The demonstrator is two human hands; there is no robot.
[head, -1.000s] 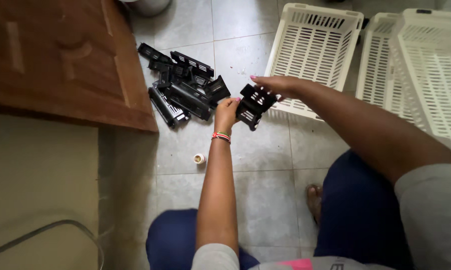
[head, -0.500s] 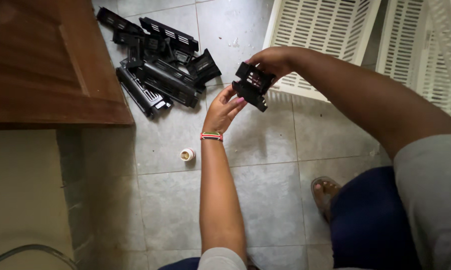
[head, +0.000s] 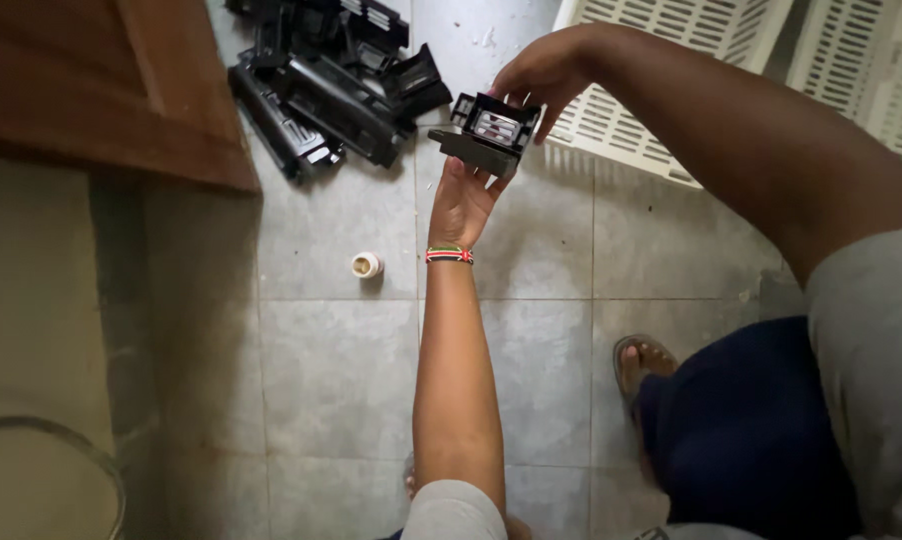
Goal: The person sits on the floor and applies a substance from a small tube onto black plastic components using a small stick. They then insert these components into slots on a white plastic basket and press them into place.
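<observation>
The grey tiled floor [head: 351, 370] is filling most of the view, and everything here is placed against the pile of black plastic parts [head: 336, 85] lying on it at the top. To the left of the pile a brown wooden surface [head: 81, 90] is overhanging the tiles. To the right of the pile two white slotted crates [head: 671, 90] are sitting side by side, well apart from the heap. Below the pile a small cream-coloured cap [head: 366, 265] is lying alone on the floor.

Just right of the pile, above the floor, both hands are holding one black plastic part [head: 486, 135] (a boxy piece with a pale metal insert showing in its open top). Its long axis is running roughly from the pile's side toward the crates, tilted a little downward on the pile's side. The left hand [head: 461, 200] is reaching up from below, palm cupped and fingers spread under the part, supporting its underside; a striped bracelet [head: 448, 255] is circling that wrist. The right hand [head: 546, 75] is coming in from the crate side and from above, its fingertips pinching the part's upper far edge. So the part is lying directly above the left palm and below the right fingertips, touching both; the left hand is the nearer to the pile.
</observation>
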